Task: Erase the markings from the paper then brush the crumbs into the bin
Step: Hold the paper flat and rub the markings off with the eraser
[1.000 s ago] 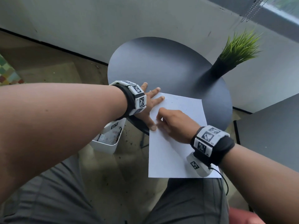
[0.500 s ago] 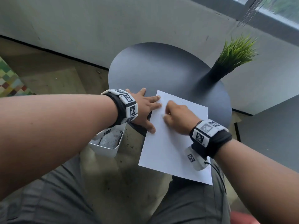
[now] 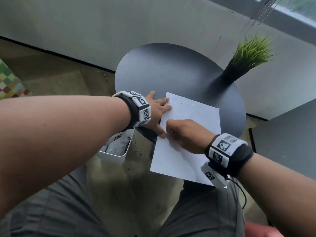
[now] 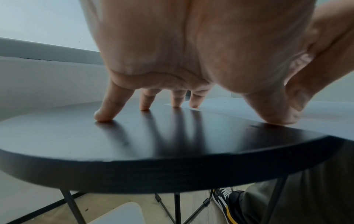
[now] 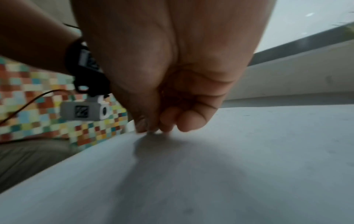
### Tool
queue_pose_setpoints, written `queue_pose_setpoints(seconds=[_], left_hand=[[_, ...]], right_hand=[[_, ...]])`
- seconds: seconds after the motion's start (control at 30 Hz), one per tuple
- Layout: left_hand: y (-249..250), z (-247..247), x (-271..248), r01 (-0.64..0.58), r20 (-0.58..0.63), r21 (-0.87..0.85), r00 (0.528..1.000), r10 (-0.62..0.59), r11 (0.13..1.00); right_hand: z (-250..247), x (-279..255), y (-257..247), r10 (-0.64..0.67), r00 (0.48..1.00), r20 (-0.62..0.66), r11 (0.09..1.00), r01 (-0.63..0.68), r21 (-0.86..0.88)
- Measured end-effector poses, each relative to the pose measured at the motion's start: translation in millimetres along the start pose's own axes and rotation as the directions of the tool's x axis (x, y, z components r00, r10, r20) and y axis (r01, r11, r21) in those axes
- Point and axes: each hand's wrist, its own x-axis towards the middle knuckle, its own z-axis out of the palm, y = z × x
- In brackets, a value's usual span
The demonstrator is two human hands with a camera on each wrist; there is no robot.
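i count one sheet of paper, one round dark table, one white bin, one potted plant, and my two hands. the paper lies on the near side of the table, and its near half hangs past the table edge, over my lap. my left hand is spread with straight fingers: two fingertips press the far left corner of the paper, two others touch the bare table just beside it, and the thumb presses the left edge of the paper close to the table rim. my right hand is on the paper with curled fingers, their tips brought together down on the sheet near its left edge; if something small is pinched there, i cannot tell, the wrist view is blurred. a few faint dark specks show on the far part of the paper. the bin stands on the floor left of the paper, under the table edge, top open. the plant is on the far right rim of the table, well apart from the paper, and the far part of the table is bare.
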Motion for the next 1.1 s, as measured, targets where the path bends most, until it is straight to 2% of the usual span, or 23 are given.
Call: queue_pose_setpoints(seconds=[0.03,0.07,0.13,0.17,0.2,0.23,0.3,0.37,0.43,0.5,0.53,0.6,0.67,0.7,0.73,0.77,0.83,0.9,0.97,1.03,1.07,1.1], left_hand=[[0,0,0,0.007,0.006,-0.006,1.000,-0.007,1.000],[0,1,2,0.017,0.017,-0.018,1.000,-0.017,1.000],[-2,4,8,0.035,0.040,-0.032,0.999,-0.034,0.999],[-2,5,10,0.039,0.052,-0.031,0.998,-0.038,0.999],[-2,6,12,0.040,0.062,-0.030,0.997,-0.039,0.999],[-2,7,13,0.039,0.067,-0.031,0.997,-0.037,0.999],[-2,9,14,0.036,0.063,-0.032,0.997,-0.034,0.999],[-3,10,16,0.039,0.060,-0.032,0.998,-0.037,0.999],[-2,11,19,0.040,0.055,-0.042,0.998,-0.037,0.998],[-2,10,20,0.041,0.046,-0.047,0.998,-0.039,0.998],[-2,9,20,0.042,0.048,-0.045,0.998,-0.040,0.998],[-2,8,20,0.042,0.053,-0.034,0.998,-0.041,0.999],[-3,9,22,0.038,0.053,-0.027,0.998,-0.037,0.999],[-4,10,23,0.038,0.053,-0.027,0.998,-0.037,0.999],[-4,11,25,0.039,0.052,-0.028,0.998,-0.038,0.999],[-5,12,26,0.040,0.048,-0.028,0.998,-0.038,0.999],[-5,14,29,0.039,0.043,-0.030,0.998,-0.038,0.999],[-6,15,30,0.040,0.039,-0.031,0.999,-0.039,0.999],[-6,14,31,0.035,0.039,-0.019,0.999,-0.034,0.999],[-7,12,33,0.029,0.042,0.001,0.999,-0.029,1.000],[-8,11,33,0.030,0.043,0.007,0.999,-0.031,1.000],[-8,10,35,0.030,0.043,0.012,0.999,-0.030,0.999]], right_hand=[[-4,2,8,0.024,1.000,-0.007,1.000,-0.024,0.003],[-8,4,17,0.107,0.994,-0.031,0.994,-0.107,0.019],[-15,7,33,0.317,0.942,-0.112,0.948,-0.312,0.064],[-14,8,36,0.368,0.917,-0.152,0.930,-0.363,0.060],[-11,7,34,0.355,0.918,-0.178,0.934,-0.355,0.034],[-7,6,27,0.293,0.940,-0.178,0.955,-0.295,0.015],[2,-1,12,0.088,0.991,-0.099,0.996,-0.088,0.003],[0,-8,8,-0.013,1.000,0.009,1.000,0.013,0.021],[-6,-6,19,0.076,0.997,-0.004,0.994,-0.076,0.077],[-8,-1,30,0.241,0.964,-0.109,0.966,-0.227,0.128],[-7,-1,31,0.265,0.951,-0.161,0.962,-0.248,0.118],[-3,-3,24,0.158,0.974,-0.164,0.987,-0.152,0.051],[0,-12,11,-0.003,1.000,-0.018,1.000,0.003,0.001],[-1,-17,8,-0.053,0.997,0.064,0.998,0.054,-0.017],[-4,-19,9,-0.065,0.991,0.115,0.997,0.069,-0.029],[-7,-17,15,-0.039,0.993,0.112,0.999,0.043,-0.032],[-11,-12,27,0.085,0.996,-0.012,0.996,-0.084,0.015],[-10,-13,31,0.116,0.987,-0.111,0.993,-0.114,0.020],[-4,-18,20,0.003,1.000,-0.028,1.000,-0.004,-0.020],[2,-24,10,-0.098,0.986,0.133,0.993,0.104,-0.046],[1,-25,10,-0.107,0.981,0.161,0.993,0.113,-0.027],[-1,-22,16,-0.081,0.988,0.133,0.997,0.083,-0.009]])
